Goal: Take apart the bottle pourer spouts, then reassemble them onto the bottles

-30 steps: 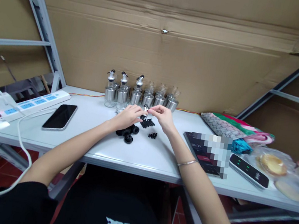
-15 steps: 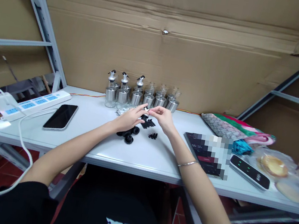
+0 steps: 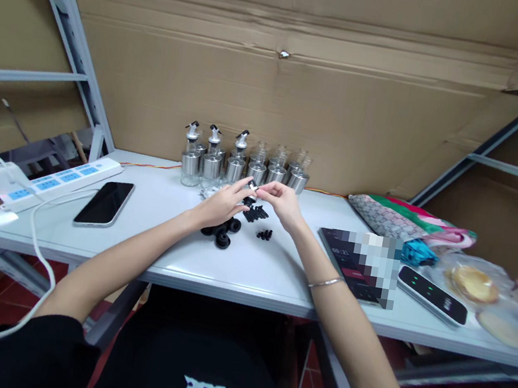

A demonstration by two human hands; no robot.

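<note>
Where the two hands meet above the tabletop [image 3: 247, 271], a small spout fitting [image 3: 253, 186], silver and black, is pinched between the fingertips of the left hand [image 3: 220, 204] and the right hand [image 3: 282, 203]; its exact form is too small to tell. Directly below: black round caps [image 3: 222, 232], black stoppers [image 3: 256, 212], loose small black pieces [image 3: 264, 234]. Behind: a row of glass-and-steel dispenser bottles [image 3: 244, 164], three fitted with spouts. Far left: phone [image 3: 104, 202], power strip [image 3: 65, 175].
</note>
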